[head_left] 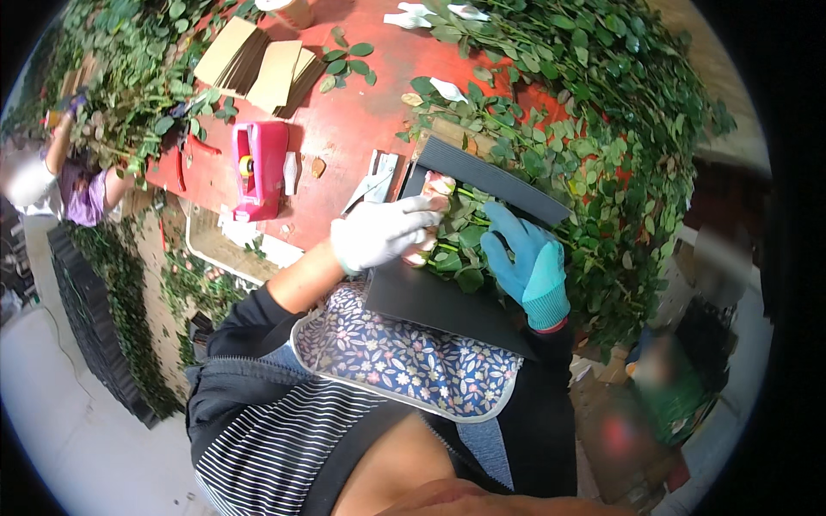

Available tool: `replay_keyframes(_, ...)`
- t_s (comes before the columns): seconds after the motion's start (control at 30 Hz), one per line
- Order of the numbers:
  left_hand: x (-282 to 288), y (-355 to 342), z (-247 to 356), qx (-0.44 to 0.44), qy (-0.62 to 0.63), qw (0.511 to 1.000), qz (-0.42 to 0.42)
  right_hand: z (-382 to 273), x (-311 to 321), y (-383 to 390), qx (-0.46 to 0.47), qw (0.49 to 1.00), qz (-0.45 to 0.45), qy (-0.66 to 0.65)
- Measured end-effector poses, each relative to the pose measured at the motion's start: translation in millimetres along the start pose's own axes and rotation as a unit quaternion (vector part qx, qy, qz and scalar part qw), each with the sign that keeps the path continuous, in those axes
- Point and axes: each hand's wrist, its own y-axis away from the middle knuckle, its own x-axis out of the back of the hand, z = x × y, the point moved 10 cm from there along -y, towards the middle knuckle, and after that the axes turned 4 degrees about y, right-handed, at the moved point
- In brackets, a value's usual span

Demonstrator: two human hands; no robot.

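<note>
In the white glove, my left hand (385,234) reaches over the pink rose heads (439,185), its fingers stretched out and touching the blooms. My right hand (525,262), in a blue-green glove, lies over the green stems and leaves (460,245) with fingers apart. The roses lie between two raised flaps of a black wrapping sheet, the far flap (495,179) ribbed and the near flap (443,305) smooth. Just left of the sheet is a pair of pruning shears (376,182) with pale grey handles. The undersides of both hands are hidden.
The red table (353,112) carries a pink tape dispenser (258,172), stacked brown cardboard pieces (249,64) and red-handled cutters (182,163). Leafy rose stems (594,172) are heaped along the right. A co-worker (73,176) is at the far left; a bin (215,245) stands below the table edge.
</note>
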Motion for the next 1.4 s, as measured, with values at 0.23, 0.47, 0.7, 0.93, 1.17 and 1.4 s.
replay_keyframes(0.23,37,54,-65,0.107,-0.034,0.991,0.072,14,-5,-4,-0.001,1.000,0.018,-0.003)
replay_keyframes(0.47,32,48,-62,0.080,-0.008,0.995,0.065,-3,1,28,0.050,0.900,-0.230,-0.366)
replay_keyframes(0.7,34,49,-76,0.102,0.014,0.992,0.066,-66,44,45,0.260,0.904,-0.278,-0.197)
replay_keyframes(0.93,68,34,-54,0.107,0.015,0.986,0.130,-26,55,9,0.030,0.998,-0.016,0.046)
replay_keyframes(1.17,77,24,-26,0.033,0.341,0.934,0.100,-71,42,47,0.295,0.857,-0.285,-0.313)
replay_keyframes(1.4,-24,22,-11,-0.007,0.094,0.991,-0.093,-9,-25,-13,0.034,0.995,-0.059,-0.075)
